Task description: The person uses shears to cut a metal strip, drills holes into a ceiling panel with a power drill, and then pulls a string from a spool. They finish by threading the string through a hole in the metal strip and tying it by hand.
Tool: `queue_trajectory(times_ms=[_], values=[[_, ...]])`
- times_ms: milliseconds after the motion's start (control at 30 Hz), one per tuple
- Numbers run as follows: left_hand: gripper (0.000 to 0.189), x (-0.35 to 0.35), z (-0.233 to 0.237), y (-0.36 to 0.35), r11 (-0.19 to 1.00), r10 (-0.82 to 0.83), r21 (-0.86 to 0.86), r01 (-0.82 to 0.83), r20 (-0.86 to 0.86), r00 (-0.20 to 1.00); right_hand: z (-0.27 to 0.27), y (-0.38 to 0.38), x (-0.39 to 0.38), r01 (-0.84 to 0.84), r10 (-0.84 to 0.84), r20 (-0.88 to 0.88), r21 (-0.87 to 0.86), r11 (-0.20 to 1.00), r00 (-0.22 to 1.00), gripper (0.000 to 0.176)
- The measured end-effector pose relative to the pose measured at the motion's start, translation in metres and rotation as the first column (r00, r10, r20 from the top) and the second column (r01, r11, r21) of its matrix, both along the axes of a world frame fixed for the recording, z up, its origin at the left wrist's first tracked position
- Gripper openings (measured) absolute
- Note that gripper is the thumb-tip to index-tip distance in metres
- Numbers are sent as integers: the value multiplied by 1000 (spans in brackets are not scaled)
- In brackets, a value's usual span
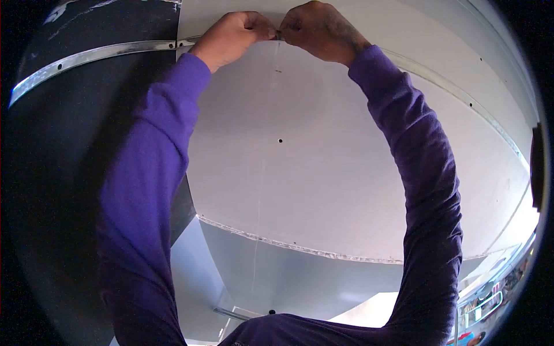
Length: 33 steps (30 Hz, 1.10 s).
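Note:
Both of my arms reach up in purple sleeves to a pale panel. My left hand (235, 36) is closed in a pinch at the panel's upper part, right at a metal strip (115, 51) with small holes. Fingertip to fingertip with it, my right hand (323, 30) is closed as well, its fingers curled. A small dark thing (279, 35) shows between the two sets of fingertips; I cannot tell what it is. From just below them, a thin pale line (263, 167) runs down across the pale panel (323, 173).
A black panel (63, 173) covers the left side. The metal strip continues on the right (471, 105). One dark hole (280, 140) sits mid-panel. Below the panel's rough lower edge (300, 248) lies a grey surface (288, 282). A white metal frame (485, 308) stands at lower right.

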State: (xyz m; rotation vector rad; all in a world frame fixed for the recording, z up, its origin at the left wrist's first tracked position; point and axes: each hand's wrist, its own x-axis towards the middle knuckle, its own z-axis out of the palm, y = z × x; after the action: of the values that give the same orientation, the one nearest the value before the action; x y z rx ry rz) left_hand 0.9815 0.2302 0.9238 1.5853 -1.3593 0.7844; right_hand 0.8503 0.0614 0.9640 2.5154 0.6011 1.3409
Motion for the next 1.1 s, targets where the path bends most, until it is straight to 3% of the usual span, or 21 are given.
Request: queue_trajectory(times_ms=[233, 333, 433, 633, 733, 933, 1033, 1100], values=[[23, 2, 0, -3, 1000, -28, 9, 28, 3, 1000, -1, 5, -3, 116, -116, 5, -26, 993, 993, 29], [22, 1, -1, -3, 999, -42, -7, 42, 3, 999, 1, 2, 8, 223, -199, 124, -227, 948, 972, 30], [21, 2, -2, -4, 1000, -22, -20, 23, 28, 999, -2, 5, 1, 148, -145, 45, -66, 987, 988, 32], [19, -5, -6, -3, 999, -34, -41, 36, 46, 998, 3, 11, -5, 229, -227, 32, -116, 966, 973, 29], [19, 7, -6, -8, 996, -65, -58, 70, 94, 993, 4, -5, 7, 80, -70, 79, -125, 989, 994, 26], [19, 21, -4, -14, 996, -32, -76, 42, 134, 990, 2, 8, -3, 201, -201, 3, -7, 980, 980, 25], [19, 23, -5, -15, 994, -69, -75, 79, 135, 989, -3, -1, 8, 155, -149, 122, -50, 987, 981, 23], [19, 24, -4, -15, 993, -78, -78, 89, 132, 988, -1, 0, 8, 189, -186, 81, -37, 981, 979, 21]])
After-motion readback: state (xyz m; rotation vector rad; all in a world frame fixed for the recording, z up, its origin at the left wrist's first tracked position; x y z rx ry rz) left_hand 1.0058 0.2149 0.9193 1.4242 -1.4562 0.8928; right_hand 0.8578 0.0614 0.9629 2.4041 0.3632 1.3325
